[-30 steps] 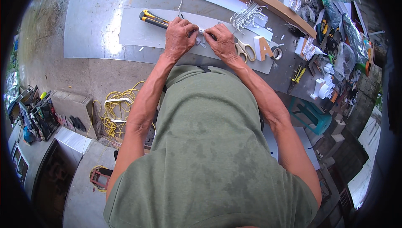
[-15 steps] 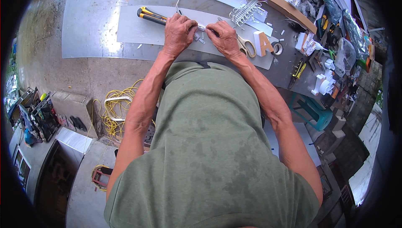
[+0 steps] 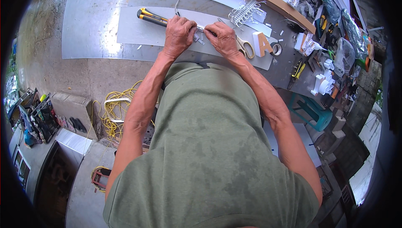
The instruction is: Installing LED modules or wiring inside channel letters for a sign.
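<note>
My left hand [image 3: 179, 36] and my right hand [image 3: 222, 38] are close together over a pale sheet [image 3: 134, 27] on the metal table. Both have their fingers pinched. A small white piece [image 3: 200, 28] spans the gap between the fingertips, mostly covered by them, so its kind is unclear. Small clear-white scraps [image 3: 200, 40] lie just below it. Left of my left hand rests a yellow-and-black utility knife [image 3: 151, 17]. Scissors with cream handles [image 3: 246, 48] lie beside my right hand, partly hidden by it. A thin grey wire [image 3: 177, 0] runs down behind my left hand.
Right of the scissors stand a white-sided block letter [image 3: 263, 44] and a tape roll [image 3: 276, 48]. Looped white wiring [image 3: 246, 12] lies behind them. Pliers [image 3: 298, 69], bags and tools crowd the table's right side. Below are a teal stool [image 3: 312, 113] and yellow cord [image 3: 112, 117].
My right hand's fingers have shifted very slightly, still pinched near the white piece. The left hand stays almost where it was, and the things on the table have not moved.
</note>
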`<action>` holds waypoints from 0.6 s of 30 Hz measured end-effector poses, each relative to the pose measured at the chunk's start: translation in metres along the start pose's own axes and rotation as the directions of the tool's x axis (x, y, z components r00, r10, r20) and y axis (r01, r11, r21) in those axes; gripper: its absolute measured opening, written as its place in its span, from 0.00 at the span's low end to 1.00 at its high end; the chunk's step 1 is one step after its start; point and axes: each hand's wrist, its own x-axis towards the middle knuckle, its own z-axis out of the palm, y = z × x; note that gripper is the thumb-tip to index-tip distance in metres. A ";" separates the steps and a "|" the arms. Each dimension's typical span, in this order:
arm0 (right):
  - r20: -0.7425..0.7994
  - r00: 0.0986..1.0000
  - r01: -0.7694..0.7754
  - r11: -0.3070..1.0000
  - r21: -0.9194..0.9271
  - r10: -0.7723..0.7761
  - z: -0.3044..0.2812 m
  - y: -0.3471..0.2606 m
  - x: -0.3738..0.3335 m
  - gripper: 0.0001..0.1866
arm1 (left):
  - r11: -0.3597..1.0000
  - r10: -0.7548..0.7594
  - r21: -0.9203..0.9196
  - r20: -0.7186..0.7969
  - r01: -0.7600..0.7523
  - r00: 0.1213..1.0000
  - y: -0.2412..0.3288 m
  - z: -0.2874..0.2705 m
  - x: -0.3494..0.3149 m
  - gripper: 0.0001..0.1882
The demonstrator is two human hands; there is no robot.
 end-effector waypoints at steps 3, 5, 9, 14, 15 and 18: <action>0.010 1.000 0.008 1.000 -0.008 -0.008 -0.001 0.002 -0.001 0.05 | 1.000 -0.006 -0.017 -0.010 0.006 1.000 -0.001 0.001 0.000 0.06; 0.004 1.000 0.013 1.000 -0.003 -0.013 0.001 0.002 0.000 0.05 | 1.000 -0.020 -0.021 -0.003 0.020 1.000 -0.001 0.001 0.000 0.06; 0.017 1.000 -0.005 1.000 0.002 0.004 0.000 0.003 -0.001 0.05 | 0.999 -0.024 -0.022 -0.006 0.024 1.000 -0.001 0.001 0.001 0.05; 0.026 1.000 0.010 1.000 0.006 -0.010 -0.001 0.004 0.002 0.05 | 0.999 -0.032 -0.015 0.002 0.032 0.999 0.000 0.000 0.001 0.05; 0.031 0.999 0.023 1.000 0.006 -0.023 -0.002 0.004 0.002 0.06 | 0.999 -0.032 -0.015 0.003 0.032 0.999 0.001 0.000 0.001 0.05; 0.115 0.992 -0.060 0.997 0.056 0.053 -0.009 0.001 0.004 0.06 | 0.999 -0.045 -0.011 0.006 0.045 0.999 0.001 0.000 0.001 0.05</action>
